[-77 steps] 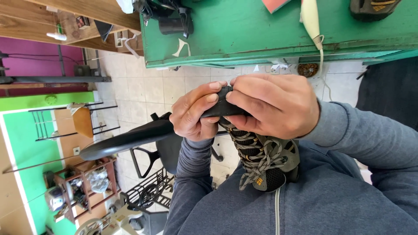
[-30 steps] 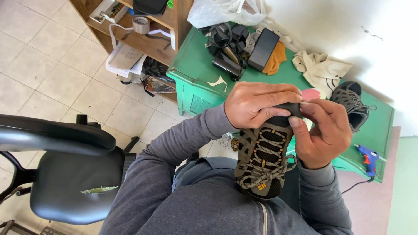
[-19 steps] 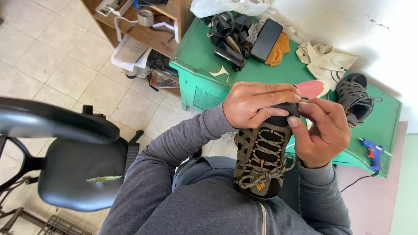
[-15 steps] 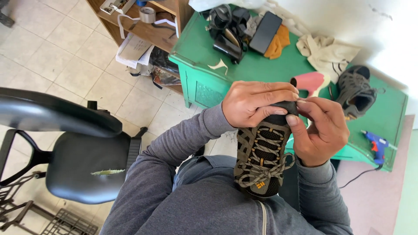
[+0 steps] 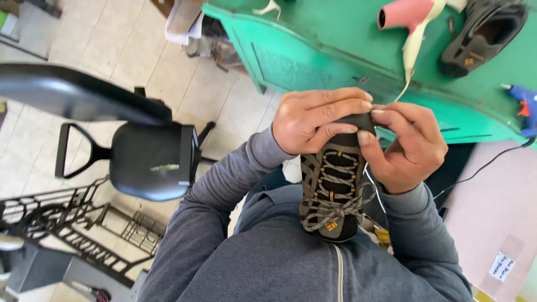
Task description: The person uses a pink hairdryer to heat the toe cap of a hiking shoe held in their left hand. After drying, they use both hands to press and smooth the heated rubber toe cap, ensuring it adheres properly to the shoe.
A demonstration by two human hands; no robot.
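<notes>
A brown and black laced shoe [image 5: 333, 190] is held toe-up against the chest at frame centre. The left hand [image 5: 316, 120] is wrapped over the toe cap from 10 o'clock, fingers curled tight across the black rubber front. The right hand [image 5: 405, 148] is closed on the toe's side from 3 o'clock, thumb and forefinger pinched together at the upper edge; what is pinched is too small to tell. A thin pale thread [image 5: 373, 193] is seen running down beside the shoe from the right hand.

The green table [image 5: 335, 39] is set at 12 o'clock. On it a pink hair dryer [image 5: 411, 17] is laid at 1 o'clock, with a second dark shoe [image 5: 484, 33] just beside it. A blue glue gun [image 5: 524, 106] is noted at the table's edge at 3 o'clock. A black office chair [image 5: 148, 159] is placed at 9 o'clock on the tiled floor. A small white paper label [image 5: 502, 267] is fixed to the pink surface at 4 o'clock.
</notes>
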